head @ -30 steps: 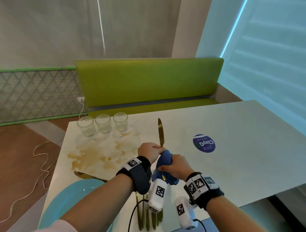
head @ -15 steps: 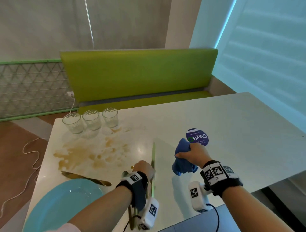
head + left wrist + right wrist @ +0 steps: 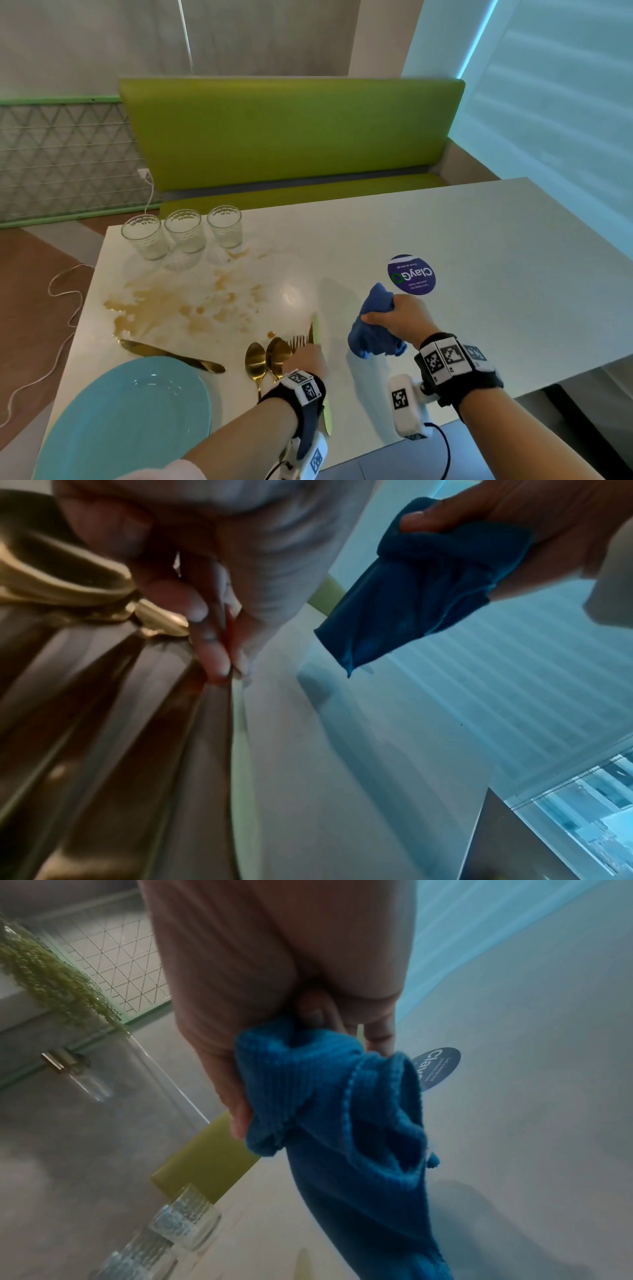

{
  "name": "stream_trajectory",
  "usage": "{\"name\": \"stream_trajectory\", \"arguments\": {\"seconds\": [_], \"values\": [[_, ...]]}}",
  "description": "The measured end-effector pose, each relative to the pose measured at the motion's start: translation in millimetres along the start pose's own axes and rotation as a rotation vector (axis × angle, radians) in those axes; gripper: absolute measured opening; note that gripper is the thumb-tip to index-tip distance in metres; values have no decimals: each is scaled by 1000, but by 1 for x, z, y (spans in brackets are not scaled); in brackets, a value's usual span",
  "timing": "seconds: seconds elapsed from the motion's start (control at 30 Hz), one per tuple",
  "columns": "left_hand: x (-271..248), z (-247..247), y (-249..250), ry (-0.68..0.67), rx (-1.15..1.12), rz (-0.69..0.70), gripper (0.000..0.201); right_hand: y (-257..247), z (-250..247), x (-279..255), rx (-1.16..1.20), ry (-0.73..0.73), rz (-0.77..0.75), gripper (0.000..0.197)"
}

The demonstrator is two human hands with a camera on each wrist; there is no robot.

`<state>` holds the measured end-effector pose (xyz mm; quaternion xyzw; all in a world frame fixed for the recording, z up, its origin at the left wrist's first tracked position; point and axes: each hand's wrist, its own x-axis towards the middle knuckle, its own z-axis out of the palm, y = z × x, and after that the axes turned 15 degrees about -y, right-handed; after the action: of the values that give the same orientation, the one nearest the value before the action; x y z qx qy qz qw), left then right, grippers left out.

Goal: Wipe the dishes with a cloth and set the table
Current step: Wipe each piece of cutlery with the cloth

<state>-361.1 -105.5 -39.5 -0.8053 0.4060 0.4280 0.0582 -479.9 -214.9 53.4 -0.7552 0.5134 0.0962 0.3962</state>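
My left hand [image 3: 306, 353] pinches a gold knife [image 3: 315, 329] low over the white table [image 3: 496, 274], right beside the gold forks [image 3: 298, 341] and two spoons [image 3: 256, 362]. In the left wrist view my fingertips [image 3: 215, 658] meet on the knife [image 3: 241, 750], which lies along the tabletop. My right hand [image 3: 388, 317] grips a bunched blue cloth [image 3: 371, 334] just above the table, to the right of the cutlery. The right wrist view shows the cloth [image 3: 342, 1110] hanging from that fist. A second gold knife [image 3: 171, 356] lies above the light blue plate [image 3: 130, 418] at the near left.
Three empty textured glasses [image 3: 186, 233] stand at the far left edge. A brown spill [image 3: 164, 305] spreads between them and the cutlery. A round purple sticker [image 3: 412, 274] lies just beyond the cloth. A green bench [image 3: 291, 137] runs behind the table.
A second ago both hands held the knife upright with the cloth round it. The hands have parted: the left has lowered the knife beside the cutlery, the right has moved right with the cloth.
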Motion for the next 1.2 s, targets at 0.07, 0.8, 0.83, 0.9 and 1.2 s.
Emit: {"name": "stream_trajectory", "arguments": {"seconds": [0.07,0.8,0.83,0.9,1.2], "values": [[-1,0,-1,-23,48,3,29,-5,-3,2,1,-5,-17,34],[-7,-101,-132,-129,279,-451,17,-84,-2,41,-179,-43,-148,35],[-8,-101,-128,-119,265,-430,17,-84,-3,43,-178,-42,-153,33],[-4,-102,-123,-148,218,-376,31,-83,-4,48,-177,-38,-156,34],[23,-102,-103,152,-160,-456,18,-83,-2,70,-196,-77,-149,38]]}}
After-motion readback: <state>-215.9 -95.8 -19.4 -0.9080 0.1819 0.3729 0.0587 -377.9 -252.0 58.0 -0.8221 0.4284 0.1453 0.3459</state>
